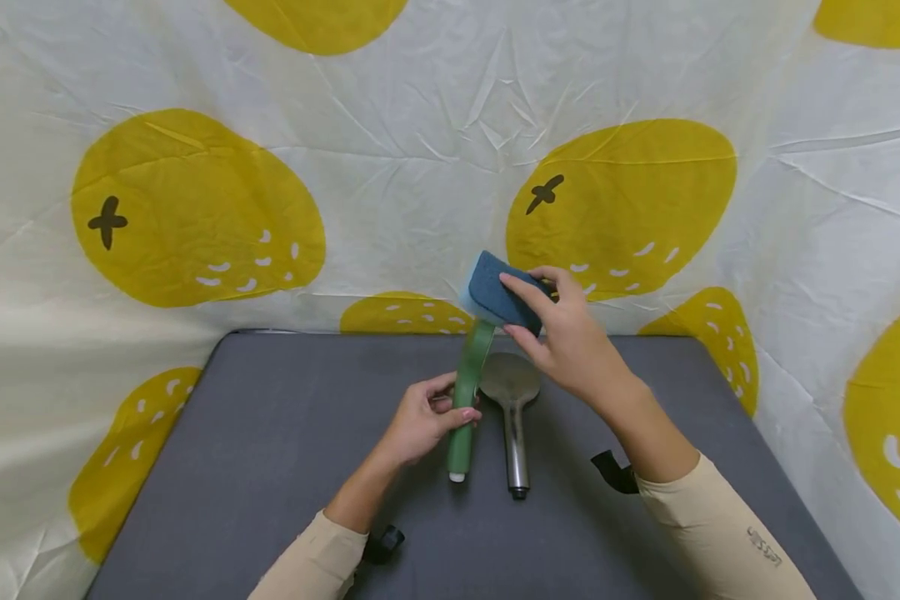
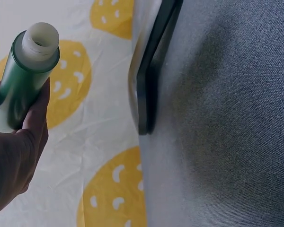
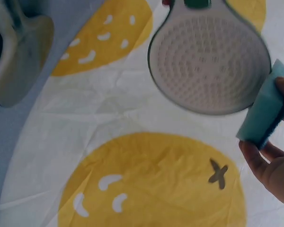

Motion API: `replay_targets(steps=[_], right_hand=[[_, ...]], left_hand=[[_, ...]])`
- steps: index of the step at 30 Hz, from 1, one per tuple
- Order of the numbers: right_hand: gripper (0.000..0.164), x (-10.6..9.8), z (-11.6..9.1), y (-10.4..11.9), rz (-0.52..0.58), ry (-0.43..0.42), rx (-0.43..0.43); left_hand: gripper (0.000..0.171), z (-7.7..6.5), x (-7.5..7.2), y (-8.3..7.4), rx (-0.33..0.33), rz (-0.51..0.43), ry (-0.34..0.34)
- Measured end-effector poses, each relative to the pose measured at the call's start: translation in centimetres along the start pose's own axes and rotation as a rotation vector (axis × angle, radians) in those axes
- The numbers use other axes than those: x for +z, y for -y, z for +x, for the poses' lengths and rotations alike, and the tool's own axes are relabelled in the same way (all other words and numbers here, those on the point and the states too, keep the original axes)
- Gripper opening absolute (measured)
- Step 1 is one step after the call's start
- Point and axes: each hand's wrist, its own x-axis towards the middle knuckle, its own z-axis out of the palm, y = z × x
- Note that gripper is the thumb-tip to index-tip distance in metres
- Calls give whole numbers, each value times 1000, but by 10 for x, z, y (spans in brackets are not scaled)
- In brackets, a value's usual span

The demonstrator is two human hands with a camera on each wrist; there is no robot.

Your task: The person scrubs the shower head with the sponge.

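Observation:
My left hand (image 1: 417,423) grips the handle of a green shower head (image 1: 474,354), holding it up over the table, its threaded white end pointing down toward me. In the right wrist view its round white spray face (image 3: 208,61) shows many small nozzles. My right hand (image 1: 576,346) pinches a blue two-layer sponge (image 1: 504,292), dark blue on one side and light blue on the other. The light side lies right at the rim of the spray face in the right wrist view. Just right of the green one, a silver shower head (image 1: 516,442) lies on the table.
The dark grey table (image 1: 285,467) reaches back to a white cloth (image 1: 412,208) printed with yellow fruit, which hangs behind and at both sides. Black straps (image 1: 613,472) hang near both of my wrists.

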Motion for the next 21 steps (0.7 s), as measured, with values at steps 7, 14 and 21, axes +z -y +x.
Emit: replay_targets(steps=[7, 14, 21], right_hand=[[59, -6, 15, -20, 90, 29, 151], [64, -4, 9, -21, 67, -22, 117], [70, 14, -6, -7, 53, -57, -50]], left_hand=[[59, 0, 0, -2, -31, -21, 5], [59, -1, 3, -5, -21, -45, 31], [57, 1, 7, -8, 19, -116, 96]])
